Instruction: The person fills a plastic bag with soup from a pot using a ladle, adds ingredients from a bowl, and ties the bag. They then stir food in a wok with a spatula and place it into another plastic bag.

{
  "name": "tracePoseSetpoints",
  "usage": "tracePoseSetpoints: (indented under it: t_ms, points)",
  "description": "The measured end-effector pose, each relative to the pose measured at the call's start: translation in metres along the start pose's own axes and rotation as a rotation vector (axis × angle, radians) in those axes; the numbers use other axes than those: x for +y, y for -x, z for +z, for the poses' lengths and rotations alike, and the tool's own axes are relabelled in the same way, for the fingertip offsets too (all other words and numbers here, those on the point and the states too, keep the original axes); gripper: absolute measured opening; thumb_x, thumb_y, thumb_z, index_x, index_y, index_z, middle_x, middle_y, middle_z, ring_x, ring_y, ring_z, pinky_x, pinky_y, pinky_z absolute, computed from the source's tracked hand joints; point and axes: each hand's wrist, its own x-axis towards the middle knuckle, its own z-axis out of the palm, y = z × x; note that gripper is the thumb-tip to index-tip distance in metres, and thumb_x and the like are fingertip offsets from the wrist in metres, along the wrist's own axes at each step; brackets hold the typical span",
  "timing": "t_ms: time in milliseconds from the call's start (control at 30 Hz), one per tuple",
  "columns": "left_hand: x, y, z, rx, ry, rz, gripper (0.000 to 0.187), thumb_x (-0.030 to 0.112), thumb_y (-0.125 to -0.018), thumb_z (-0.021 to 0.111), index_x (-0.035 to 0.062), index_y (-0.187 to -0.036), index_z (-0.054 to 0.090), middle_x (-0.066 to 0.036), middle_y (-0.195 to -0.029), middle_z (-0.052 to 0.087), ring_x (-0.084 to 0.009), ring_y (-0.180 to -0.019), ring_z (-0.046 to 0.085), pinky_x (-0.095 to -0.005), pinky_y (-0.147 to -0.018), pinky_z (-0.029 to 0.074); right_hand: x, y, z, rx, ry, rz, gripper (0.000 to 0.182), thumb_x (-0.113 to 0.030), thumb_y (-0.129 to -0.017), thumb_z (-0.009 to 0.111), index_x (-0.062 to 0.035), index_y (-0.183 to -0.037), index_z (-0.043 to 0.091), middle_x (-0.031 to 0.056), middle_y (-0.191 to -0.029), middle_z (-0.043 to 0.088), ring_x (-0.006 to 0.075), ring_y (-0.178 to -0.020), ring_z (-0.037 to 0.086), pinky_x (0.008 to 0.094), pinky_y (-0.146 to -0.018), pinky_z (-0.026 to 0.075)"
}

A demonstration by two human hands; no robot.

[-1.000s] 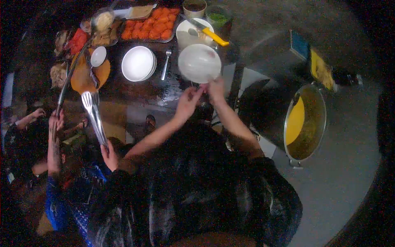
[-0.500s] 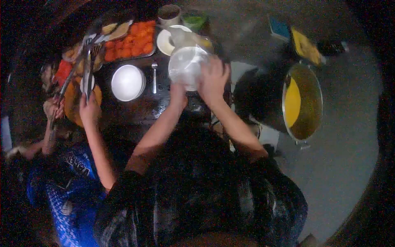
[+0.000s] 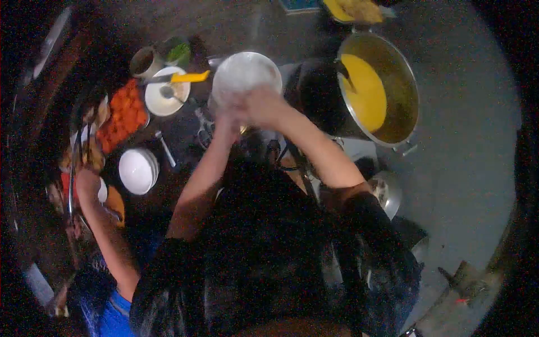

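A round white bowl point(image 3: 247, 73) is held out ahead of my body, blurred by motion. At its near edge my left hand point(image 3: 231, 119) is closed on the rim, the fingers partly hidden. My right hand point(image 3: 264, 108) grips the near right side of the same bowl, overlapping the left hand in view. A pair of scissors point(image 3: 204, 129) lies on the dark table just left of my left wrist. To the right of the bowl stands a large metal pot point(image 3: 412, 92) with yellow liquid point(image 3: 365, 92) and a dark handle in it.
A stack of white bowls point(image 3: 136, 171), a spoon point(image 3: 166, 149), a tray of orange pieces point(image 3: 122, 115) and a white plate point(image 3: 160, 105) under a yellow-handled knife point(image 3: 191, 77) are at left. A co-worker's arm point(image 3: 109, 241) reaches among dishes there. A yellow tray point(image 3: 353, 10) lies beyond the pot.
My view has turned right, bringing the pot closer to the middle. Both hands have moved right with the bowl, away from the plate. The co-worker's hand has shifted toward the dishes.
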Motion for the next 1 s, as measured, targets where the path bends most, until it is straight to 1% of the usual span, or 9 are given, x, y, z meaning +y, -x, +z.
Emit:
tracePoseSetpoints:
  t_ms: [67, 200, 233, 433, 567, 633, 767, 900, 1000]
  points:
    - [0.012, -0.007, 0.029, 0.025, -0.051, -0.003, 0.051, 0.037, -0.081, 0.046, 0.0088, -0.120, 0.031, -0.007, -0.113, 0.041, -0.0226, -0.103, 0.042, -0.0368, -0.083, 0.039, 0.012, 0.011, -0.013, -0.015, -0.169, -0.018, 0.053, -0.033, -0.065, 0.062, -0.0028, -0.107, 0.048, 0.0147, -0.108, 0.049, 0.0277, -0.099, 0.046, 0.0372, -0.084, 0.035]
    - [0.046, -0.008, 0.089, 0.318, -0.126, -0.057, 0.057, 0.043, -0.080, 0.045, 0.0082, -0.122, 0.029, -0.009, -0.115, 0.040, -0.0249, -0.104, 0.042, -0.0380, -0.084, 0.038, 0.101, 0.052, -0.083, 0.648, -0.123, -0.141, 0.049, -0.017, -0.059, 0.066, -0.0048, -0.104, 0.048, 0.0134, -0.103, 0.051, 0.0281, -0.093, 0.049, 0.0373, -0.076, 0.040]
    - [0.046, -0.016, 0.094, 0.356, -0.142, -0.058, 0.057, 0.043, -0.080, 0.045, 0.0082, -0.122, 0.029, -0.009, -0.115, 0.040, -0.0249, -0.104, 0.042, -0.0381, -0.084, 0.038, 0.137, 0.061, -0.076, 0.725, -0.168, 0.128, 0.044, -0.021, -0.061, 0.066, -0.0039, -0.098, 0.050, 0.0137, -0.097, 0.052, 0.0289, -0.088, 0.050, 0.0374, -0.073, 0.041]
    - [0.003, -0.069, 0.063, 0.311, -0.154, -0.103, 0.057, 0.042, -0.080, 0.046, 0.0085, -0.122, 0.029, -0.009, -0.115, 0.040, -0.0248, -0.104, 0.042, -0.0382, -0.084, 0.038, 0.311, 0.085, 0.012, 0.061, -0.209, 0.285, 0.047, -0.032, -0.064, 0.064, -0.0016, -0.099, 0.051, 0.0181, -0.097, 0.053, 0.0342, -0.089, 0.050, 0.0397, -0.079, 0.040]
    - [-0.018, -0.078, 0.043, 0.292, -0.164, -0.175, 0.056, 0.042, -0.080, 0.046, 0.0086, -0.122, 0.029, -0.009, -0.114, 0.040, -0.0247, -0.103, 0.042, -0.0383, -0.084, 0.038, 0.319, 0.066, 0.023, 0.029, -0.245, 0.356, 0.036, -0.034, -0.067, 0.062, -0.0055, -0.087, 0.057, 0.0160, -0.084, 0.058, 0.0301, -0.079, 0.055, 0.0387, -0.071, 0.044]
    - [-0.021, -0.079, 0.039, 0.288, -0.178, -0.200, 0.056, 0.041, -0.080, 0.046, 0.0087, -0.122, 0.029, -0.009, -0.114, 0.040, -0.0247, -0.103, 0.042, -0.0384, -0.084, 0.038, 0.307, 0.045, -0.003, 0.371, -0.265, 0.476, 0.025, -0.029, -0.070, 0.062, -0.0056, -0.064, 0.057, 0.0094, -0.052, 0.050, 0.0248, -0.048, 0.051, 0.0318, -0.048, 0.041]
    - [-0.013, -0.080, 0.030, 0.256, -0.217, -0.224, 0.056, 0.041, -0.080, 0.047, 0.0089, -0.122, 0.029, -0.008, -0.114, 0.041, -0.0247, -0.103, 0.042, -0.0385, -0.084, 0.038, 0.264, 0.030, -0.048, 0.513, -0.381, 0.447, 0.027, -0.028, -0.073, 0.059, -0.0060, -0.059, 0.056, 0.0078, -0.047, 0.047, 0.0192, -0.043, 0.050, 0.0286, -0.046, 0.040]
    - [-0.019, -0.103, 0.057, 0.168, -0.258, -0.215, 0.056, 0.040, -0.080, 0.047, 0.0091, -0.122, 0.028, -0.008, -0.114, 0.041, -0.0246, -0.103, 0.043, -0.0386, -0.084, 0.038, 0.273, 0.120, -0.119, 0.699, -0.799, 0.732, 0.008, -0.011, -0.071, 0.056, -0.0038, -0.075, 0.058, 0.0049, -0.077, 0.059, 0.0152, -0.064, 0.053, 0.0256, -0.057, 0.042]
    - [-0.022, -0.126, 0.082, 0.095, -0.281, -0.199, 0.056, 0.039, -0.080, 0.047, 0.0092, -0.122, 0.028, -0.008, -0.114, 0.041, -0.0245, -0.102, 0.043, -0.0387, -0.084, 0.038, 0.274, 0.213, -0.199, 0.859, -0.919, 0.322, 0.023, -0.024, -0.070, 0.056, -0.0041, -0.060, 0.051, 0.0059, -0.063, 0.052, 0.0173, -0.057, 0.050, 0.0302, -0.053, 0.041]
